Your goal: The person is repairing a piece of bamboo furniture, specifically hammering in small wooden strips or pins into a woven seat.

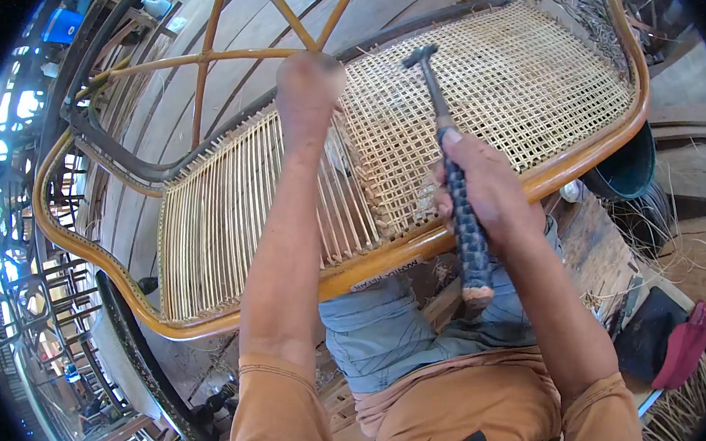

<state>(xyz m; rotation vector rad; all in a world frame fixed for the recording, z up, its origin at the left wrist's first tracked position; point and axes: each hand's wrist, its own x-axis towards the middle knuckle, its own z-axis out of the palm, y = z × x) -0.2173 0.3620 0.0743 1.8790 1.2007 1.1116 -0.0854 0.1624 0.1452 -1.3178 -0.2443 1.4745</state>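
A rattan seat frame (327, 283) lies across my lap. Woven cane (497, 74) fills its right part, and parallel cane strands (211, 234) run from the far rail to the near rail on the left. My right hand (488, 190) is wrapped round the black textured handle of a small hammer (469, 242), whose head hangs over the woven part. At the far rail, where weave and bare strands meet, my left hand (307, 92) is closed. Its fingertips are blurred, so what they pinch, if anything, is hidden.
Rattan poles (210, 35) of the chair's frame cross beyond the far rail. A dark green bucket (627, 163) stands under the right end. Loose cane strips and a red-and-black item (683, 346) lie at the right. A dark curved frame (150, 370) stands at the lower left.
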